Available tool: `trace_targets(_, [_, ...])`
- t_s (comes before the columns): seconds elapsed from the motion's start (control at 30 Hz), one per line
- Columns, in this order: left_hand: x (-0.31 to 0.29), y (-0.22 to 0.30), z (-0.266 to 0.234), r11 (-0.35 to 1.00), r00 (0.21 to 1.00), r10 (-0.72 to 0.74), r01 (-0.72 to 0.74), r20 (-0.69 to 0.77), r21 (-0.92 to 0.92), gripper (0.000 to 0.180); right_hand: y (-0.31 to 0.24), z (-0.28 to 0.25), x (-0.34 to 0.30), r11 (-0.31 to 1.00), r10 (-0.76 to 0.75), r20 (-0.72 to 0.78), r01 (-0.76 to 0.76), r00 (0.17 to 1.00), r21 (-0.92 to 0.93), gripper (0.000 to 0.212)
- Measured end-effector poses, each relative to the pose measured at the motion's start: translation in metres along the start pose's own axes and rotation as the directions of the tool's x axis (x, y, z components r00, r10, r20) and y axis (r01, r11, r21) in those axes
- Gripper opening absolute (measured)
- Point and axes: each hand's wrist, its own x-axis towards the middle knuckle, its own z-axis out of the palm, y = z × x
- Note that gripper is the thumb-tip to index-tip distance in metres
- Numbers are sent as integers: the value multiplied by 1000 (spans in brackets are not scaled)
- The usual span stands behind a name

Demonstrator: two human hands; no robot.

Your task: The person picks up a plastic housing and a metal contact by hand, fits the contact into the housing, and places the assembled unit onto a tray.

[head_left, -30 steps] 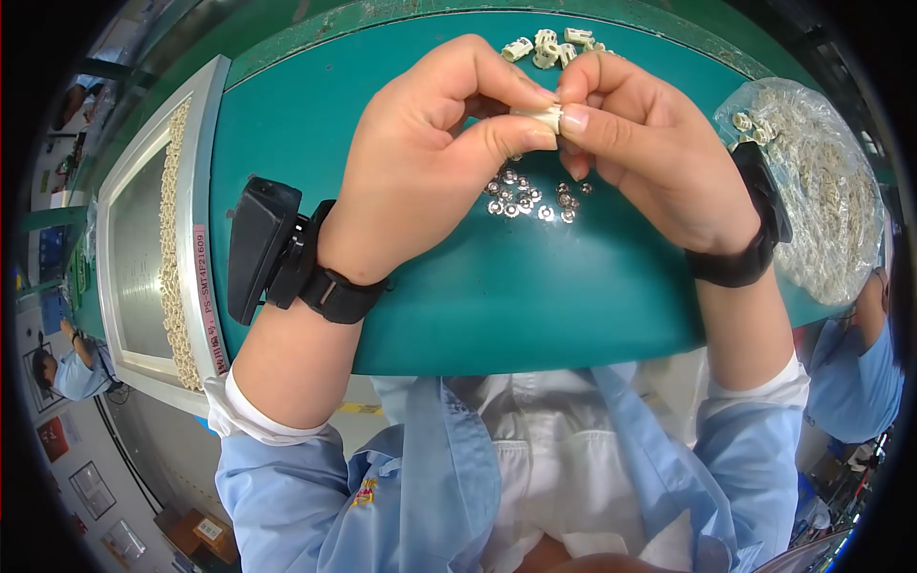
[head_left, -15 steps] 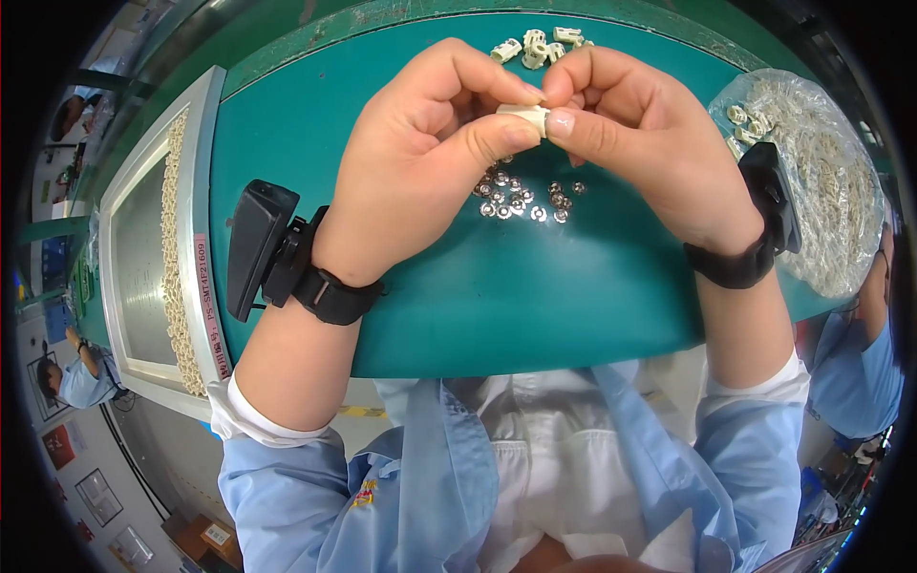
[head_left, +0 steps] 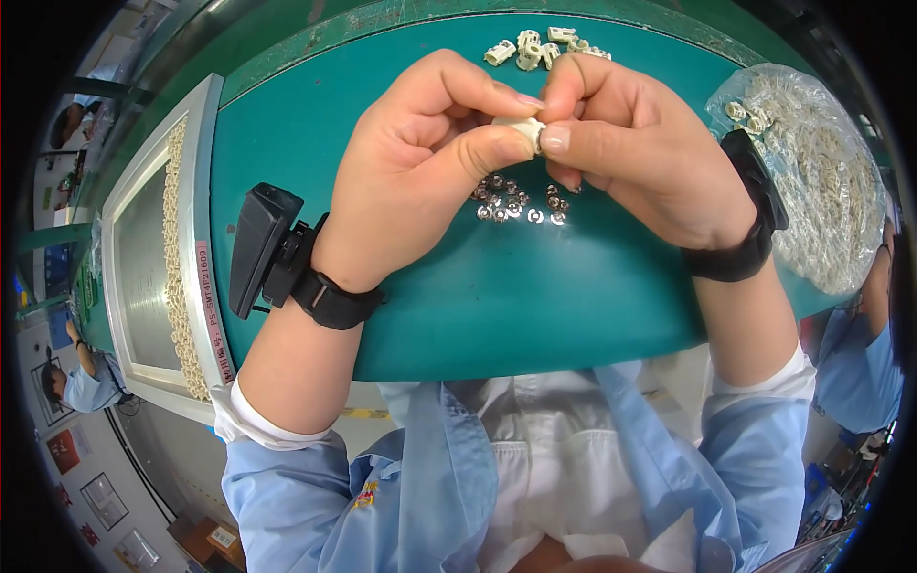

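Note:
Over the far middle of the green table, my left hand [head_left: 420, 162] pinches a small cream plastic cylindrical part [head_left: 522, 125] between thumb and fingers. My right hand [head_left: 635, 143] meets it from the other side, thumb and forefinger closed at the part's right end. Whether a second small piece sits between those right fingertips is hidden. Below the hands lie several small shiny metal clips [head_left: 501, 199], round with cut-outs. Beyond them is a loose group of similar cream plastic parts [head_left: 531, 48].
On the right a clear plastic bag [head_left: 812, 191] is full of cream parts. A metal-framed tray [head_left: 205, 239] at the left carries a long row of small cream pieces [head_left: 177, 267]. Other people in blue sit at both far sides.
Both hands have shifted slightly, still joined at the cream part. The part now shows less between my fingers, and the right fingers cover more of the metal clips' right side.

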Motion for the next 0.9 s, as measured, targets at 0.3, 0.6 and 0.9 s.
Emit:
trace_targets(0.3, [-3,8,3,911,995,97,-87,-5,404,20,1,2,1,999,-31,-11,31,999,-45,14])
trace_targets(0.6, [-1,3,1,991,993,112,-110,-35,71,23,-4,5,2,993,-95,17,96,995,-63,15])
trace_targets(0.9, [0,14,4,993,994,101,-97,-48,64,24,7,0,3,816,-490,18,467,871,-341,17])
